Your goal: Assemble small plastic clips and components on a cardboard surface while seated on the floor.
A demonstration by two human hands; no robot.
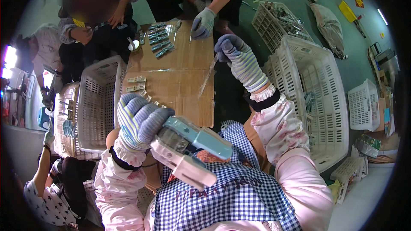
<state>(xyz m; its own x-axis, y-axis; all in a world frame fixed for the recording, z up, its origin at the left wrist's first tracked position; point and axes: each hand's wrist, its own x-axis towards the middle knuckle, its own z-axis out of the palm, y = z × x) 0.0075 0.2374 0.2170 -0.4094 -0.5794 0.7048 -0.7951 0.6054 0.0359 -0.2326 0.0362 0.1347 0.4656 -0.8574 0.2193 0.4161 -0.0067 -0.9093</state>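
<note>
Clips, one pale blue point(204, 137) and one pink point(182, 163), fill the grip of our left hand point(140, 122), whose gloved fingers are curled around their near ends; the clips jut out rightward from the knuckles, over our checked apron point(231, 192), and hide part of it. Our right hand point(237, 57), also in a striped glove, is raised ahead and to the right, its fingers drawn in narrow on a thin clear strip point(206, 79) that hangs below them across the right edge of a cardboard sheet point(188, 96). Just ahead of the left fingers, a row of cream clips point(136, 84) lies on the cardboard, and our glove covers some of the view of it. Farther beyond them we see a row of teal clips point(159, 42), with a small cup point(134, 47) beside it holding a stick. Left of the right fingertips and near them, a co-worker's gloved hand point(204, 22) occupies the far end of the cardboard. A white plastic crate point(99, 122) walls off the space left of our left fingers; a large white crate point(332, 98) does so right of our right ones, and a crate of metallic-looking parts point(269, 25) stands beyond it.
</note>
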